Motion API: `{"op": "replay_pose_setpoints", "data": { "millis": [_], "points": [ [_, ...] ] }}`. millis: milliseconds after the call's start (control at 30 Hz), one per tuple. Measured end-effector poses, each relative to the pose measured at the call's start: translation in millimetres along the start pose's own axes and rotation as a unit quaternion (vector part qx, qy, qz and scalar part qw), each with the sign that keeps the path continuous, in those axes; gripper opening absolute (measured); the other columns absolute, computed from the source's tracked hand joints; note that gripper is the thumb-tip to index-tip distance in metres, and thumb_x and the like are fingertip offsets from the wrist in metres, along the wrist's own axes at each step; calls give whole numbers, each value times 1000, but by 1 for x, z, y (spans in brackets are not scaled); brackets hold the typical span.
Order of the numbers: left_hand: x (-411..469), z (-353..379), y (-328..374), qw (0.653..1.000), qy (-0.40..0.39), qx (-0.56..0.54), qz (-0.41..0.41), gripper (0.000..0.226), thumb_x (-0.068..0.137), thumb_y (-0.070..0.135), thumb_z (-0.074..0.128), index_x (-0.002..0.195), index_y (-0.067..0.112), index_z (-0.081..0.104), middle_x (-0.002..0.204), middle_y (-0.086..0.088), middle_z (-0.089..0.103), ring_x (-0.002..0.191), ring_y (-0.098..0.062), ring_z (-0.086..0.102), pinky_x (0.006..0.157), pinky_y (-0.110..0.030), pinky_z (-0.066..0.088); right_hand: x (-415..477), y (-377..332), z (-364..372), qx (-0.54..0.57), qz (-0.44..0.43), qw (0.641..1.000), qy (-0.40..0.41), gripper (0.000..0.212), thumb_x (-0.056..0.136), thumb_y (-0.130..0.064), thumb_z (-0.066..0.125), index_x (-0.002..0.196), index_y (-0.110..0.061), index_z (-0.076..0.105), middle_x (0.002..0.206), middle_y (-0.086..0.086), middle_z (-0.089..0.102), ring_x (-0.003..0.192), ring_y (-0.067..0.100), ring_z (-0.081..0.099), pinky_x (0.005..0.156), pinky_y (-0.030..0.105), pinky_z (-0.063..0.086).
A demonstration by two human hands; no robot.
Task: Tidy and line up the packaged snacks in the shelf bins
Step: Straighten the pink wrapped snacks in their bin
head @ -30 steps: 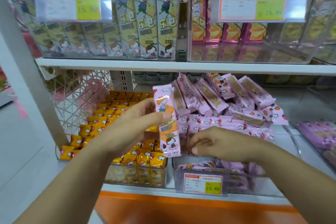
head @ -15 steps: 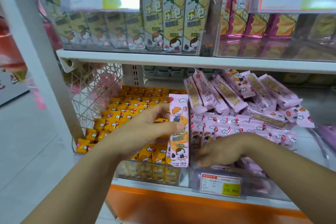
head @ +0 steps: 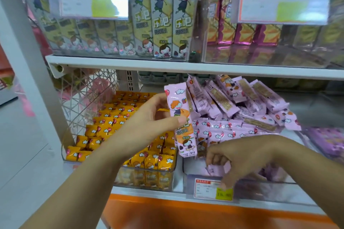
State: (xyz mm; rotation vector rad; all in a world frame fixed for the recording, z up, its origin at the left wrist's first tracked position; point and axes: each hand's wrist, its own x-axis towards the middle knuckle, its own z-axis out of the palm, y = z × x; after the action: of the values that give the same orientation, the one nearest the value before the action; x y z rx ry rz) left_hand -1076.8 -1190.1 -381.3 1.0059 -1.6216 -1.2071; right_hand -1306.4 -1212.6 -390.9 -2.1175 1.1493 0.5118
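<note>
The left forearm is reaching in from the lower left. The left hand (head: 149, 122) is pinching a pack (head: 181, 117) upright, thumb on its front and fingers behind. The right forearm is coming in from the lower right. The right hand (head: 240, 156), palm down, is curling its fingers round a second pack (head: 216, 169) at the bin's (head: 264, 189) front edge.
</note>
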Motion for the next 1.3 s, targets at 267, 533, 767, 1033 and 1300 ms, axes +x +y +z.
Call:
{"op": "replay_pose_setpoints", "data": {
  "millis": [267,533,767,1033,1300],
  "points": [
    [6,29,-3,993,12,87,76,80,65,48,70,135,51,29,129,14,48,116,-2,53,90,-22,49,-9,13,27,-49,-10,989,137,71,77,-48,70,139,-32,39,137,-11,44,124,12,44,103,34,39],
    [4,44,-14,914,-60,399,50,67,70,50,65,123,59,24,137,25,38,136,3,23,116,-46,-12,-30,30,35,34,-58,956,285,28,74,-47,73,94,-46,54,99,-19,61,90,2,57,84,30,48],
    [5,50,-26,779,-103,616,55,55,76,61,58,122,38,38,130,18,49,142,-2,-9,95,-53,-38,-40,36,37,44,-58,942,328,25,75,-42,75,91,-43,56,98,-21,61,90,-2,56,81,21,46],
    [6,49,-21,755,-121,644,31,60,83,65,49,134,34,42,136,16,49,144,-5,-13,95,-62,-35,-43,34,36,168,-36,856,487,22,73,-37,75,87,-33,59,69,-16,58,58,-4,53,61,11,41],
    [1,49,-23,751,-115,649,38,59,72,54,32,125,37,50,126,21,54,145,-7,-9,96,-63,-32,-42,36,31,380,-61,755,530,15,77,-6,73,77,-17,62,79,1,64,46,6,55,50,15,46]
  ]
}}
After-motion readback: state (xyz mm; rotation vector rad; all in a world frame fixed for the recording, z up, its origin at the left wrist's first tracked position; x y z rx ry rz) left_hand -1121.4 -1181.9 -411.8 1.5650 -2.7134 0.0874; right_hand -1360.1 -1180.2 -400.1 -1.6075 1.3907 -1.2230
